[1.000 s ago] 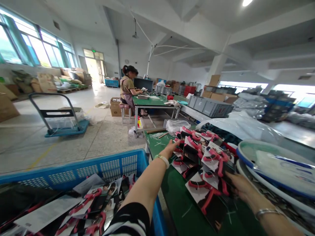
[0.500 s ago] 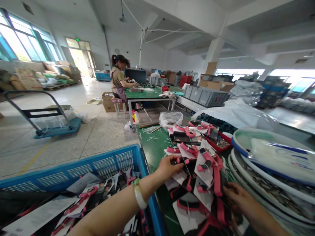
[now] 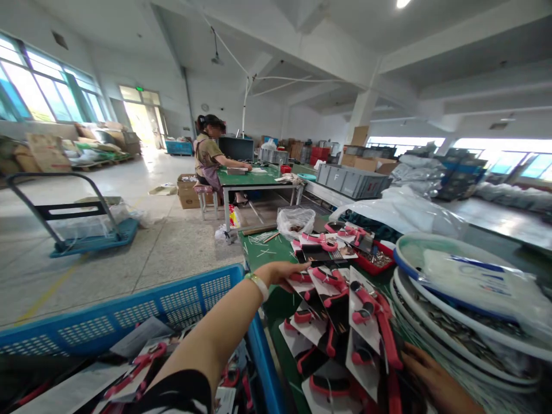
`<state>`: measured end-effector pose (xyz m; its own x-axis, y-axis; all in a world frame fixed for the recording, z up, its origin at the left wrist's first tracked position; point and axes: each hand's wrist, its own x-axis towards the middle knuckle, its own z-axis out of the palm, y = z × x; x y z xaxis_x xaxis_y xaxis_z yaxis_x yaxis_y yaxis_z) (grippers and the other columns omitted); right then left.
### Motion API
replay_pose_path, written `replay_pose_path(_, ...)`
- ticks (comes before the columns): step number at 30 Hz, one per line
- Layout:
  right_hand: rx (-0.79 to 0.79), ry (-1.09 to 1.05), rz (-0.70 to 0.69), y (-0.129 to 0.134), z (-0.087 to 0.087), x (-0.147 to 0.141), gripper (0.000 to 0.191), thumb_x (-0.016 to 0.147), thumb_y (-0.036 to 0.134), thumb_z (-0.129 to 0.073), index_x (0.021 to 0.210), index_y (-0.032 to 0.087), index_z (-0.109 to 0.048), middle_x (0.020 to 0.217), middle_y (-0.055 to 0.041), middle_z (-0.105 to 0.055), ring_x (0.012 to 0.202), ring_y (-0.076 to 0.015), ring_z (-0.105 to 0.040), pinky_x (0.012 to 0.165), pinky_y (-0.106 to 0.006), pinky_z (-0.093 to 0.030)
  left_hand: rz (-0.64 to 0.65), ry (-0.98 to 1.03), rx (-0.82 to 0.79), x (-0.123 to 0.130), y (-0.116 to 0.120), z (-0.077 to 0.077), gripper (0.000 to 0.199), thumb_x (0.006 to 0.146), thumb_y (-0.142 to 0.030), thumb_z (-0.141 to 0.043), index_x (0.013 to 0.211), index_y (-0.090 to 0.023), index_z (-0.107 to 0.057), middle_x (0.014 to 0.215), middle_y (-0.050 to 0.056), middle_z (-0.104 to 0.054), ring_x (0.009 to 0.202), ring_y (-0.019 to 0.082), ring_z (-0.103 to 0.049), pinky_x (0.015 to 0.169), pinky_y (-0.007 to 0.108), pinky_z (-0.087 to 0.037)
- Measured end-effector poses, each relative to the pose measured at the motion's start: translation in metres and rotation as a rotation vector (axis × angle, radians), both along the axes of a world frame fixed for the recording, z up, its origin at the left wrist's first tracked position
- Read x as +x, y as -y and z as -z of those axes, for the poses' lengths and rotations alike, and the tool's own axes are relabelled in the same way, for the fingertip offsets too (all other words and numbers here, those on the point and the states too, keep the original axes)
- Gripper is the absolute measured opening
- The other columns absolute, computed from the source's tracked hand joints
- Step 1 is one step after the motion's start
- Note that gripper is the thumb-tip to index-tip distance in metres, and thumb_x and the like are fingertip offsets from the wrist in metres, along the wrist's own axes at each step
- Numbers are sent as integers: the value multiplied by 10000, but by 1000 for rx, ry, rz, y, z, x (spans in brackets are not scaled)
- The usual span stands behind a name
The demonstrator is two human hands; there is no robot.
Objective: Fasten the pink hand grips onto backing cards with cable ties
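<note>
A pile of carded pink-and-black tools (image 3: 332,322) lies on the green table (image 3: 264,253). My left hand (image 3: 282,273), with a bangle on its wrist, touches the far left edge of this pile; its fingers are partly hidden by the cards, so its grip cannot be made out. At the pile's right side is my right hand (image 3: 425,368), its fingertips behind a pink handle and its grip unclear. Just beyond the pile, more carded tools lie beside a red tray (image 3: 374,260) of small metal parts.
A blue crate (image 3: 181,299) of carded tools stands at the left. Stacked round trays (image 3: 457,322) stand at the right. A person (image 3: 209,152) sits at another green table ahead. A plastic bag (image 3: 295,221) and thin white sticks lie near the far edge.
My left hand has moved away from me along the pile, towards its far left edge. The view has shifted slightly. My right hand remains at the pile's right side.
</note>
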<state>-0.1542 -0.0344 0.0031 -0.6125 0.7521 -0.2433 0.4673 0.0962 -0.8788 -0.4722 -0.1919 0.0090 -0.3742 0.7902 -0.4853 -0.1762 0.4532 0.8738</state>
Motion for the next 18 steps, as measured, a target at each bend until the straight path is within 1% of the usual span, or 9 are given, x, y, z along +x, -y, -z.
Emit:
replay_pose_path(2, -42, -23, 23, 5, -3, 1, 504, 668, 526, -552, 1022, 184, -660, 994, -105, -705, 976, -307, -633, 810, -376, -526, 54, 26, 26, 10, -8, -4, 451, 614, -487, -722, 935, -184, -630, 857, 40, -681, 710, 172, -622, 633, 284, -485)
replay_pose_path(4, -45, -33, 57, 10, -3, 3, 557, 661, 544, -561, 1075, 179, -639, 1035, -109, -692, 994, -313, -624, 824, -378, -520, 89, 83, 79, 21, -7, -7, 494, 569, -356, -777, 1015, -233, -602, 887, 10, -683, 723, 168, -631, 632, 277, -487)
replay_pose_path(6, -24, -38, 78, 13, -1, 5, 603, 640, 549, -582, 1117, 181, -619, 1094, -106, -670, 1031, -320, -604, 843, -377, -514, 87, 171, 154, 33, 0, -7, 571, 539, -257, -788, 1066, -260, -569, 876, -4, -683, 708, 163, -634, 613, 264, -481)
replay_pose_path(8, -19, -48, 68, 13, 0, 6, 648, 616, 546, -607, 1157, 189, -597, 1147, -101, -646, 1072, -324, -580, 855, -375, -510, 35, 232, 216, 49, 8, -2, 559, 537, -217, -766, 1055, -246, -556, 799, -14, -671, 648, 150, -624, 579, 248, -469)
replay_pose_path(11, -100, -58, 35, 11, 2, 3, 744, 600, 550, -631, 1243, 190, -528, 1225, -107, -597, 1098, -323, -563, 837, -362, -523, -96, 270, 300, 73, 17, 10, 510, 578, -237, -681, 1060, -256, -513, 726, -46, -637, 583, 130, -597, 552, 238, -455)
replay_pose_path(15, -263, -146, -32, 14, 3, -4, 864, 620, 553, -633, 1359, 194, -366, 1357, -100, -477, 1147, -289, -530, 839, -313, -526, -273, 319, 472, 104, 28, 22, 549, 560, -211, -592, 1094, -266, -479, 777, -53, -646, 604, 118, -598, 587, 230, -453)
replay_pose_path(17, -328, -205, -75, 17, 4, -6, 906, 613, 530, -657, 1383, 209, -305, 1382, -86, -450, 1173, -271, -509, 873, -296, -509, -339, 449, 583, 118, 34, 28, 530, 544, -190, -575, 1068, -237, -519, 772, -35, -664, 592, 122, -601, 596, 230, -448)
replay_pose_path(18, -348, -224, -89, 18, 4, -6, 926, 607, 520, -666, 1392, 215, -280, 1379, -84, -455, 1174, -266, -509, 888, -296, -500, -352, 535, 621, 124, 36, 31, 486, 538, -185, -573, 1023, -201, -557, 748, -14, -671, 581, 130, -603, 599, 235, -447)
